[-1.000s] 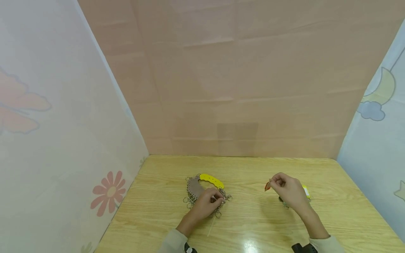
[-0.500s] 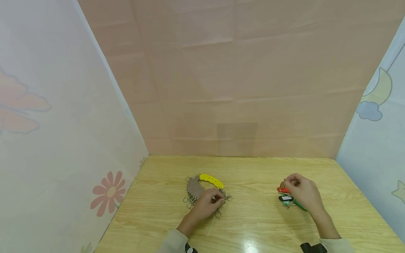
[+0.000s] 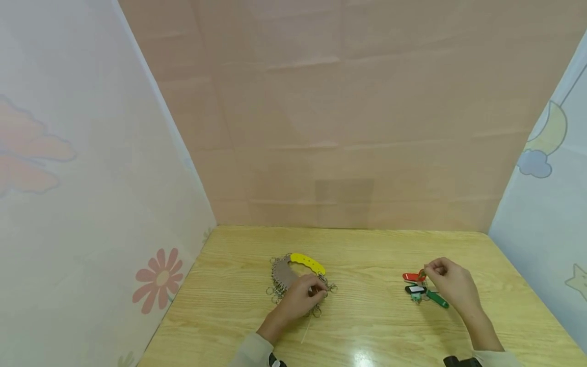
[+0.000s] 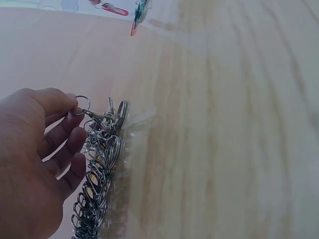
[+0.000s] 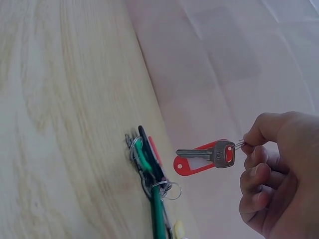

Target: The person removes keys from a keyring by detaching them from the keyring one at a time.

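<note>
My right hand (image 3: 454, 285) pinches a metal ring between thumb and forefinger. From it hang a silver key (image 5: 219, 153) and a red key tag (image 5: 188, 168), seen in the right wrist view. Close by lies a small pile with a green key tag (image 3: 437, 299) and a black key tag (image 3: 415, 290). To the left, my left hand (image 3: 300, 295) is over a curved grey holder (image 3: 285, 272) with a yellow grip (image 3: 307, 262). Many metal rings (image 4: 102, 164) line it. In the left wrist view, thumb and forefinger pinch one split ring (image 4: 82, 99).
Both hands work above a wooden table (image 3: 367, 321). A thin pale strip (image 3: 306, 329) lies in front of the holder. A pinkish cloth wall (image 3: 357, 127) rises behind, with pale printed panels (image 3: 91, 153) at the sides.
My right hand has moved right with the red key tag, from left of the pile to over it, leaving the green and black tags visible. The left hand stays at the holder.
</note>
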Available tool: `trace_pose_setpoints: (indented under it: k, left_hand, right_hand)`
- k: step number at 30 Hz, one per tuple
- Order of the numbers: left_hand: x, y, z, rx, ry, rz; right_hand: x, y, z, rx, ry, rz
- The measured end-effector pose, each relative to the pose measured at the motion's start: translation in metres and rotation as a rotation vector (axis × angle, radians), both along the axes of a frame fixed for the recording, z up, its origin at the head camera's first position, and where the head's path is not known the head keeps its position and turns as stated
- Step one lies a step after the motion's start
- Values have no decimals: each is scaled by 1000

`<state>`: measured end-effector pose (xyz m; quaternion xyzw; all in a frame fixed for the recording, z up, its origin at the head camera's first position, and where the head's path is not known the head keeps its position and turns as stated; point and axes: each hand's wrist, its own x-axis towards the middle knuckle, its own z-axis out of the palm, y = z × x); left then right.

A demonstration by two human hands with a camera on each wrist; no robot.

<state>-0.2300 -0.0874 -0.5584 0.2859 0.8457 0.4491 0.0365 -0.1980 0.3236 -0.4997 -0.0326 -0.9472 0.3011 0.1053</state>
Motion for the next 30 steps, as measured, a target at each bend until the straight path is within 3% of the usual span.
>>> trace_pose_setpoints:
  k: [19, 30]
  left_hand:
    - [0, 0, -2, -22, 18, -32]
    - [-2, 2, -2, -17, 16, -35]
  right_hand:
    - [0, 10, -14, -5, -131, -33]
    - [1, 9, -13, -10, -117, -42]
